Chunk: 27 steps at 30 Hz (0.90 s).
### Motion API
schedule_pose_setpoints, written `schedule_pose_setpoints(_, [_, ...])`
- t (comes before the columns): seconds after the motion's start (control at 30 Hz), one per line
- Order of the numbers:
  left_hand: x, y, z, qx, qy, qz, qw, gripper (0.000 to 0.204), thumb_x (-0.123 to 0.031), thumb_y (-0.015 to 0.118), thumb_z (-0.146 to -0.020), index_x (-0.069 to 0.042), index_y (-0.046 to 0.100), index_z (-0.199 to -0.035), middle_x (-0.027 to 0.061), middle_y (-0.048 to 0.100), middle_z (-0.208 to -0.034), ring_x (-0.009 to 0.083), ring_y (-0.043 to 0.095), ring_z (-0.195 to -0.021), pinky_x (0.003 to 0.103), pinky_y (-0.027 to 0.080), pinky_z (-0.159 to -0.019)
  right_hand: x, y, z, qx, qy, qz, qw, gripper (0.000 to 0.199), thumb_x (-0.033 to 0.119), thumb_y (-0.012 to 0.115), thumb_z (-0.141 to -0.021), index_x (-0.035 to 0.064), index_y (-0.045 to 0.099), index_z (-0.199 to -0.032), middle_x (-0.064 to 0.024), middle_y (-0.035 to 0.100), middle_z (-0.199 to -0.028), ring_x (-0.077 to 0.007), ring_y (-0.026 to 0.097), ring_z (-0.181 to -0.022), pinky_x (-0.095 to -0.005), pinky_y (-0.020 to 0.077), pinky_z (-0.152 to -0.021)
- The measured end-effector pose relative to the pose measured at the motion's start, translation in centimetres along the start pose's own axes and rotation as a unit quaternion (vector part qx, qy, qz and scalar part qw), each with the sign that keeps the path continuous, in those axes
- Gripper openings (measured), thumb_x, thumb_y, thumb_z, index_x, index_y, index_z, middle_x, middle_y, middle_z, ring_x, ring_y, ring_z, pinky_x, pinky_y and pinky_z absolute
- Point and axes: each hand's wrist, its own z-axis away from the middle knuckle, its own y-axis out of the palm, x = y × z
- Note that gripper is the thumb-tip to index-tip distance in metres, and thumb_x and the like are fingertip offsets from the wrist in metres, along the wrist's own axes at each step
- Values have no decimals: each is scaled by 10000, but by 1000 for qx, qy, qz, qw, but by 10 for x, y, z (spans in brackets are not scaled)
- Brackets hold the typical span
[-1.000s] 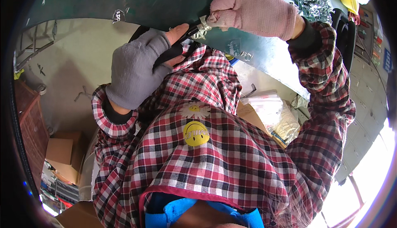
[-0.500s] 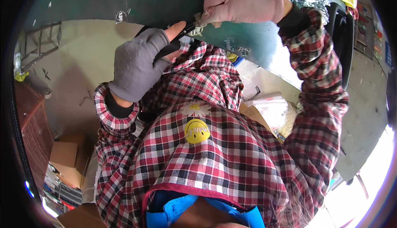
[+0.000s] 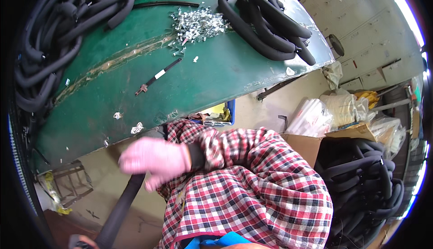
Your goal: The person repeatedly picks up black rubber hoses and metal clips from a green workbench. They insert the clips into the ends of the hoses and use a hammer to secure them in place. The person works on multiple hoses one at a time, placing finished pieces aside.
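Single head view — looks down over green workbench [image 3: 216, 75], close.

1. Brown cardboard box [image 3: 306, 146], open-topped, on the floor just below the right end of the green table [image 3: 212, 79]
2. Clear plastic bags [image 3: 312, 117] of pale goods, bunched behind that box, under the table's right corner
3. Small white label [image 3: 159, 74] on a thin dark tool lying mid-table
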Motion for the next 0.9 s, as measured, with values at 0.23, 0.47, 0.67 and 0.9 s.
schedule_pose_setpoints(0.23, [38,89,-156,-221,102,163,956,673,-364,496,-1006,27,270,-1506,281,495,-1363,207,606,-949,367,466,-885,53,-36,73,-97,188,256,943,499,88,786,-613,55,551,-1052,-112,602,-664,-381,639,-670,-509,498,-601])
schedule_pose_setpoints(0.47, [133,252,-338,-57,-8,381,923,497,-321,541,-1054,-50,436,-1457,129,604,-1239,185,610,-1088,364,471,-1006,90,-236,176,-233,310,480,787,518,196,826,-621,122,682,-1113,-116,693,-911,-336,687,-848,-401,560,-777])
schedule_pose_setpoints(0.67, [194,479,-340,45,-174,262,948,698,-144,696,-947,-39,329,-1531,61,541,-1140,138,558,-958,317,504,-920,66,-278,191,-257,361,706,553,692,274,863,-643,74,611,-1255,-121,573,-1319,-339,510,-1263,-525,336,-1119])
schedule_pose_setpoints(0.9, [167,535,-379,185,-81,334,920,733,-258,696,-928,41,348,-1500,252,536,-1404,312,545,-1293,387,448,-1076,34,-312,253,-217,356,772,480,746,363,854,-685,97,605,-1336,-110,556,-1420,-307,494,-1333,-532,293,-1167])
